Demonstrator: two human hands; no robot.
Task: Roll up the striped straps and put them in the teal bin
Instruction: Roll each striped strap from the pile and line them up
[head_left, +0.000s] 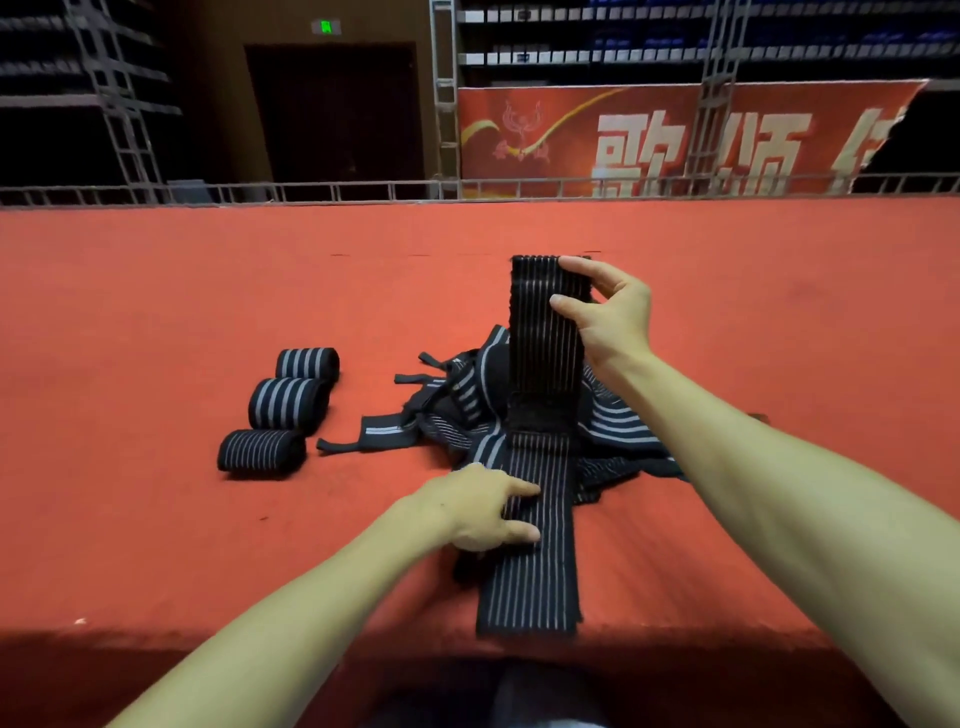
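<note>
A long black strap with thin white stripes (535, 561) runs from the table's near edge up over a heap. My right hand (608, 317) grips its far end and holds it raised. My left hand (483, 512) presses flat on the strap's left side near the front, fingers spread. Beneath the strap lies a tangled pile of loose striped straps (467, 410). Three rolled striped straps (288, 402) lie in a row to the left of the pile. No teal bin is in view.
The table is covered in red cloth (156, 312) and its near edge (260, 636) is just below my forearms. A metal railing (363, 189) and a red banner (649, 140) stand behind the table's far edge.
</note>
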